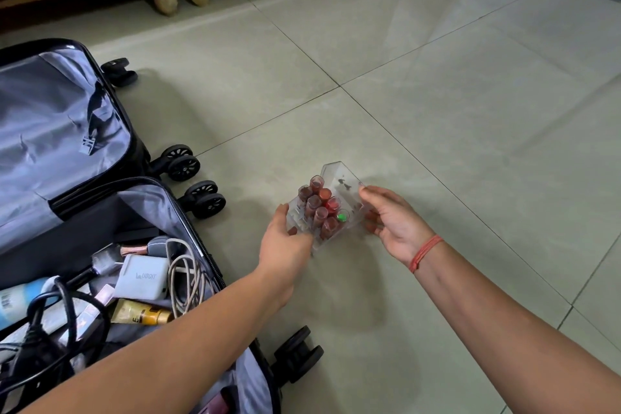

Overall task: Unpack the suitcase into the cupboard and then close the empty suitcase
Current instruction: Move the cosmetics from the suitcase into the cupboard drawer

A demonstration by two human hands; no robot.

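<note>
One item is out: a clear lipstick organiser (322, 208), gripped at either end by the left hand (285, 239) and right hand (393, 222) above the floor, just beside the open suitcase (50, 118). Inside remain a charger (142, 277), cables (183, 269) and a tube (141, 312). Judgement: early stage, most unpacking outstanding and closing not yet due.

Left of the left grip (285, 242), the suitcase (67, 131) runs off the frame's left and bottom edges, and the forearm (168, 333) covers part of its contents. The left grip's fingertips blur behind the clear lipstick box (336, 178).
</note>
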